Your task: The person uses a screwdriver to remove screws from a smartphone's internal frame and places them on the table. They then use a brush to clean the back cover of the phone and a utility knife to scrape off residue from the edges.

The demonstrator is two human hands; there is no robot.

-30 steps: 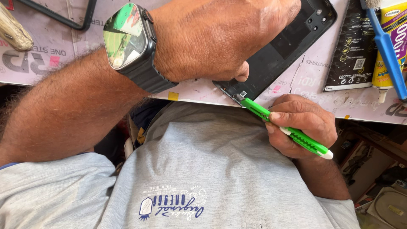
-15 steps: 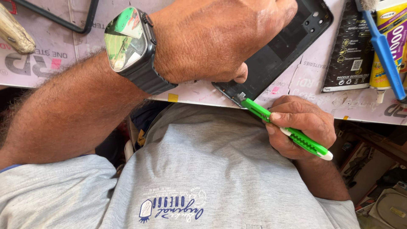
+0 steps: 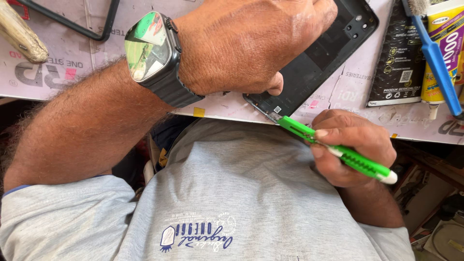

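While little has shifted, my left hand [image 3: 251, 43] still pins the black phone shell [image 3: 324, 58] at upper centre; my right hand [image 3: 350, 145] grips the green cutter [image 3: 333, 150], blade at its lower corner.

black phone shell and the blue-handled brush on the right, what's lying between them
In the head view, a flat black packet lies on the mat between the black phone shell and the blue-handled brush, a strip of bare mat showing beside the shell.
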